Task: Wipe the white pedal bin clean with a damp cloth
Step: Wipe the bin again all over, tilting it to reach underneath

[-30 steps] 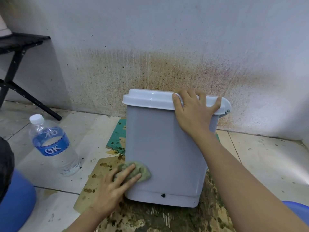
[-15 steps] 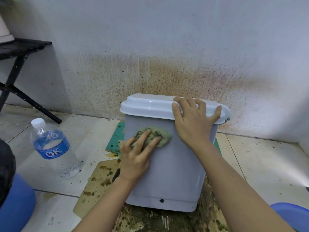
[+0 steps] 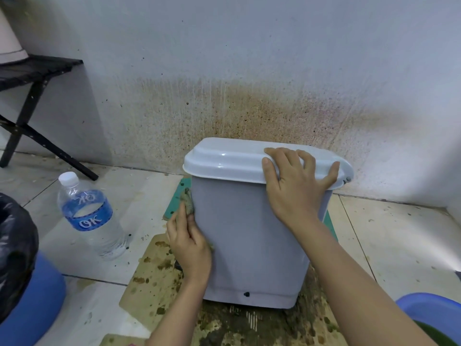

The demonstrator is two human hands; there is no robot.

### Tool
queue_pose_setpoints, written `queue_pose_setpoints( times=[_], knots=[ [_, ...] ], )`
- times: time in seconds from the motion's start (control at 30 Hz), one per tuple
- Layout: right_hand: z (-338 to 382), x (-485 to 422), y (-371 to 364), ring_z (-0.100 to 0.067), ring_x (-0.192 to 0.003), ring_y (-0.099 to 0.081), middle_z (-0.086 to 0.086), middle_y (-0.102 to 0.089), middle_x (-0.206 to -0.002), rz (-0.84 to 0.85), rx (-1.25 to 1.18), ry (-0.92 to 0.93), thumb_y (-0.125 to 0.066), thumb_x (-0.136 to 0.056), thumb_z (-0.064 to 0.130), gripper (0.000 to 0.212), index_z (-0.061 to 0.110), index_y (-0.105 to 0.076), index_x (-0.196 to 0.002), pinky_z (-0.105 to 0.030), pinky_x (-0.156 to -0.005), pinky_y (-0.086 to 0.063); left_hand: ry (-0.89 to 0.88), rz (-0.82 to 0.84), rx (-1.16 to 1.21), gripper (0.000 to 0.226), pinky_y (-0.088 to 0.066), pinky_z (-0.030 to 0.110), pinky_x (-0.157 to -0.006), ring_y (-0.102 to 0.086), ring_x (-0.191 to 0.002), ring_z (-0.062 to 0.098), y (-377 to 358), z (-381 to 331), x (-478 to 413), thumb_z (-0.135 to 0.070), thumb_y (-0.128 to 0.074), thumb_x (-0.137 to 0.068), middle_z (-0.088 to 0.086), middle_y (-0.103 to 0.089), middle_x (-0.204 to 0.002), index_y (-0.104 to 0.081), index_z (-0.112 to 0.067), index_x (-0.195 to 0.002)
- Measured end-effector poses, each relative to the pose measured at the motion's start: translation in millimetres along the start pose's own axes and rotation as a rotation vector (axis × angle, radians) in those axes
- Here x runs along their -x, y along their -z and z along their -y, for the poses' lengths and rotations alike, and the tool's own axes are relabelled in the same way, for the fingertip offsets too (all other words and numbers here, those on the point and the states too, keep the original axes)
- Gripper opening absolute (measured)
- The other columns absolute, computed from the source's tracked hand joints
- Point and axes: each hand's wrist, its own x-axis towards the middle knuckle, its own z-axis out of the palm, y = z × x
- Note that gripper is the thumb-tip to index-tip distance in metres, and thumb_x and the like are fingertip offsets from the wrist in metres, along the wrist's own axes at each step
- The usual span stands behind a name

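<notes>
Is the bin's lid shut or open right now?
Shut. The lid sits flat on the rim of the pedal bin with no gap showing, and the right hand rests spread over its edge.

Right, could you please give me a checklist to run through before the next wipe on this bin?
1. Pedal bin steadied: right hand rests on the lid - ok.
2. Cloth in contact: left hand presses it against the bin's left side - ok.
3. Lid closed - ok.
4. Cloth damp enough - cannot tell.
5. Water bottle upright, apart from the left hand - ok.
6. Left side clean: it faces away from the camera - cannot tell.
</notes>
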Motion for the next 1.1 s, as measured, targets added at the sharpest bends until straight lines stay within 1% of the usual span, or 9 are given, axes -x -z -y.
queue_pose_setpoints(
  times=[0.17,0.27,0.43,0.57,0.67,0.73,0.93,1.0,1.1],
  knots=[
    [6.6,29.8,14.5,-0.017,-0.138,-0.032,0.021,-0.050,-0.137,-0.005,0.031,-0.003,-0.021,-0.100,0.052,0.043,0.043,-0.050,-0.130,-0.070,-0.109,0.004,0.114,0.019,0.085,0.039,-0.043,0.026,-0.100,-0.051,-0.113,0.012,28.4,-4.3,33.2,-0.011,-0.049,-0.103,0.009,-0.051,-0.124,-0.054,-0.012,-0.142],
    [7.7,42.6,20.0,-0.017,-0.139,-0.031,0.020,-0.049,-0.139,-0.002,0.031,0.002,-0.024,-0.101,0.052,0.041,0.044,-0.050,-0.131,-0.071,-0.108,0.004,-0.067,0.006,0.121,0.043,-0.036,0.021,-0.112,-0.042,-0.129,0.014,18.3,-29.8,48.1,-0.004,-0.056,-0.097,-0.001,-0.038,-0.135,-0.058,-0.010,-0.139],
    [6.8,59.1,26.7,-0.016,-0.141,-0.030,0.019,-0.047,-0.142,0.000,0.022,0.014,-0.029,-0.102,0.050,0.037,0.044,-0.050,-0.132,-0.071,-0.108,0.006,-0.357,0.380,-0.156,0.067,-0.042,0.037,-0.107,-0.043,-0.123,0.023,44.5,0.3,92.6,0.022,-0.065,-0.077,0.002,-0.040,-0.135,-0.065,-0.022,-0.128],
    [7.8,77.0,31.0,-0.017,-0.140,-0.031,0.018,-0.048,-0.142,-0.031,0.029,0.021,-0.027,-0.101,0.052,0.039,0.044,-0.050,-0.132,-0.070,-0.108,0.005,0.137,0.566,0.148,0.043,-0.046,0.032,-0.107,-0.053,-0.122,0.003,77.9,0.7,112.2,-0.001,-0.060,-0.096,-0.002,-0.056,-0.129,-0.069,-0.036,-0.120],
    [7.4,99.9,36.4,-0.017,-0.141,-0.031,0.018,-0.047,-0.144,-0.041,0.026,0.031,-0.027,-0.102,0.053,0.039,0.044,-0.049,-0.133,-0.065,-0.109,0.008,0.883,0.738,0.623,0.030,-0.053,0.044,-0.101,-0.066,-0.116,0.026,100.7,-16.8,108.7,-0.020,-0.064,-0.094,0.010,-0.069,-0.125,-0.070,-0.027,-0.123],
    [7.4,114.2,41.0,-0.017,-0.142,-0.028,0.018,-0.044,-0.146,-0.018,0.026,0.034,-0.026,-0.102,0.053,0.040,0.045,-0.047,-0.135,-0.061,-0.109,0.013,1.174,0.817,0.788,0.042,-0.054,0.046,-0.097,-0.068,-0.110,0.034,114.6,-27.4,104.6,-0.027,-0.065,-0.090,0.017,-0.069,-0.123,-0.065,-0.015,-0.130],
    [5.0,121.2,58.9,-0.013,-0.149,-0.011,0.017,-0.030,-0.156,0.135,-0.116,0.032,-0.030,-0.103,0.052,0.042,0.043,-0.041,-0.142,-0.051,-0.106,0.029,1.076,0.955,0.686,0.045,-0.058,0.045,-0.089,-0.071,-0.100,0.035,132.3,-64.5,105.7,-0.015,-0.065,-0.083,0.021,-0.071,-0.116,-0.062,-0.005,-0.127],
    [2.8,132.2,71.3,-0.014,-0.149,-0.013,0.013,-0.032,-0.156,0.108,-0.323,-0.009,-0.044,-0.102,0.041,0.037,0.036,-0.050,-0.139,-0.053,-0.114,0.018,1.067,0.951,0.648,0.042,-0.053,0.051,-0.098,-0.068,-0.108,0.039,134.5,-71.6,106.4,-0.017,-0.068,-0.081,0.024,-0.069,-0.121,-0.067,-0.006,-0.122],
    [3.2,175.1,93.8,-0.019,-0.131,-0.039,0.007,-0.052,-0.137,-0.173,-0.538,-0.181,-0.059,-0.096,0.020,0.023,0.024,-0.064,-0.119,-0.054,-0.113,-0.025,1.022,0.934,0.598,0.039,-0.047,0.057,-0.105,-0.065,-0.114,0.041,134.7,-85.0,105.7,-0.022,-0.070,-0.082,0.022,-0.069,-0.123,-0.071,-0.011,-0.119]
  ],
)
